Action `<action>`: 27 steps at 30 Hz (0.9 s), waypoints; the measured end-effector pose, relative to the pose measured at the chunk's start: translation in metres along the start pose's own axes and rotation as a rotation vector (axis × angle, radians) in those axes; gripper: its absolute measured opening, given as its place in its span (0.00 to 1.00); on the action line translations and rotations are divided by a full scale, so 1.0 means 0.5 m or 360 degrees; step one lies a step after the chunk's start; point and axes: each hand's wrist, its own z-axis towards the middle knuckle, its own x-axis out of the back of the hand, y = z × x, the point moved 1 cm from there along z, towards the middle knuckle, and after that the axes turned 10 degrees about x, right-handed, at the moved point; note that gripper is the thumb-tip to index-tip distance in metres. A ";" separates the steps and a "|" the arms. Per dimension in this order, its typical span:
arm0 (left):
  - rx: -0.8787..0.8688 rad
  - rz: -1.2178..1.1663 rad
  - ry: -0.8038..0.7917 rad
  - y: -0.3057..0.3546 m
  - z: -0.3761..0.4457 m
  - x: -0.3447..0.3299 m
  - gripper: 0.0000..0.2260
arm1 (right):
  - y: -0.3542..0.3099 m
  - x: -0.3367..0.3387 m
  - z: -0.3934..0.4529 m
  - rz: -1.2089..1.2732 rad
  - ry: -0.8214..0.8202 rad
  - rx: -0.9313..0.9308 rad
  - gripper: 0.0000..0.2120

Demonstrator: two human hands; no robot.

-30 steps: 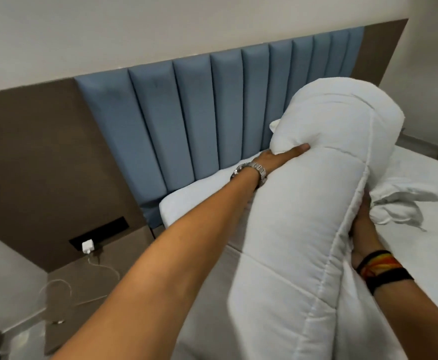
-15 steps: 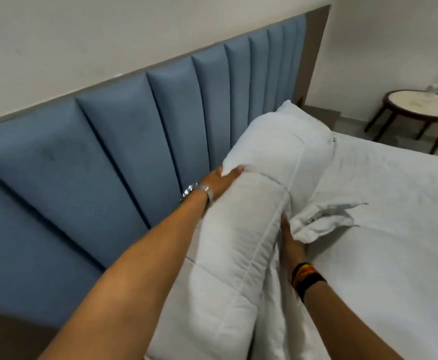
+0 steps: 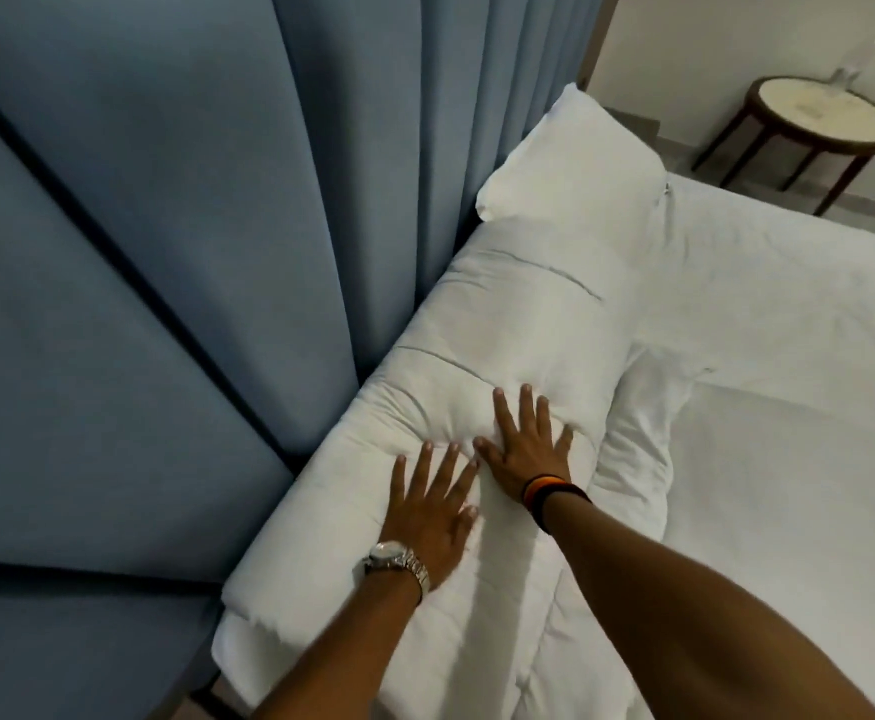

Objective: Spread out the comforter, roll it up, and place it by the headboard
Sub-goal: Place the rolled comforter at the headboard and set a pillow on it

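Both hands, left hand [image 3: 433, 517] and right hand [image 3: 526, 449], press flat with fingers spread, gripping nothing, on the rolled comforter [image 3: 503, 366] lying against the headboard [image 3: 191, 226].

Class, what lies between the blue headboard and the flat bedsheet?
In the head view, the rolled comforter lies between headboard and bedsheet, both hands pressed flat on it.

A bedroom, possibly a hotel room. A white-sheeted bed [image 3: 788, 356] meets a padded blue headboard [image 3: 191, 252]; a round side table [image 3: 820, 116] stands beyond.
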 end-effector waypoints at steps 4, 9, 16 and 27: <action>0.0140 -0.0084 -0.0016 0.027 -0.001 0.060 0.25 | 0.009 0.032 -0.087 0.0123 0.0107 0.0118 0.35; 0.0276 -0.0303 -0.0065 0.116 0.020 0.165 0.24 | 0.066 0.021 -0.334 0.0677 0.0596 -0.0083 0.34; 0.0052 -0.0829 -0.0444 0.440 -0.163 0.083 0.20 | 0.428 0.016 -0.677 0.0721 0.0872 -0.1007 0.28; 0.1144 -0.1581 -0.0877 0.670 -0.185 -0.157 0.51 | 0.788 -0.096 -0.805 0.1595 0.0658 -0.1342 0.63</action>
